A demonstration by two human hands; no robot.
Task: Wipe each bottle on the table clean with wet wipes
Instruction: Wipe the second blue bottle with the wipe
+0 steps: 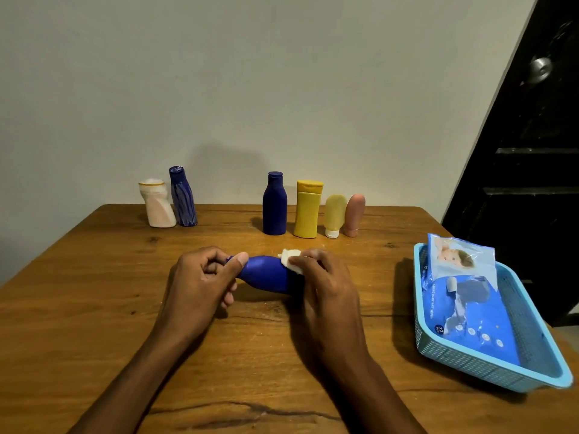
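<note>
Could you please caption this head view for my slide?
Left hand holds a blue bottle while right hand wipes it.

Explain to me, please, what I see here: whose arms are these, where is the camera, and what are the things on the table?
There is only one picture, taken by a camera worn on a person's head, looking forward and down. The two arms belong to that person; no machine is present. The left hand grips the neck end of a blue bottle lying sideways. The right hand presses a white wet wipe against it with curled fingers. On the wooden table, near the wall, stand six more containers: a white bottle, a streaked blue bottle, a dark blue bottle, a yellow bottle, a pale yellow tube and a pink tube. On the right, a light blue basket holds a wipes packet.
</note>
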